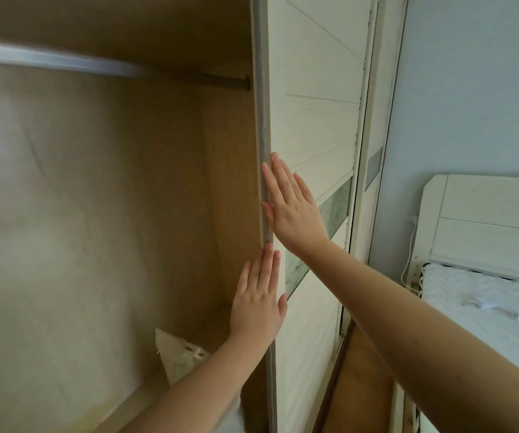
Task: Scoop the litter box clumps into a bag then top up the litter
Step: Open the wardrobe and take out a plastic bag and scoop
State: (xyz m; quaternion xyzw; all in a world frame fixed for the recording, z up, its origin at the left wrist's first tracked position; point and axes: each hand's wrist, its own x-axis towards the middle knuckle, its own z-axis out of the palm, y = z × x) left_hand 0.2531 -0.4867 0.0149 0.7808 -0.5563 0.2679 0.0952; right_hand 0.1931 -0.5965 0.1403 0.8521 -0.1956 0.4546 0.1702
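No litter box, scoop or litter shows in this view. Both my hands lie flat against the left edge of a white sliding wardrobe door [314, 120]. My right hand [292, 207] is the upper one, fingers spread on the door face by its grey edge strip. My left hand [259, 298] rests just below, fingers straight along the same edge. Neither hand holds anything. Inside the wardrobe, low down behind my left forearm, stands a cream-white bag [180, 354] with a tied top.
The wardrobe interior [95, 198] is bare wood with a metal hanging rail [64, 60] across the top. A second door panel [373, 151] sits behind the first. To the right are a pale blue wall, a white headboard [486, 220] and a bed [486, 310] with a white cable.
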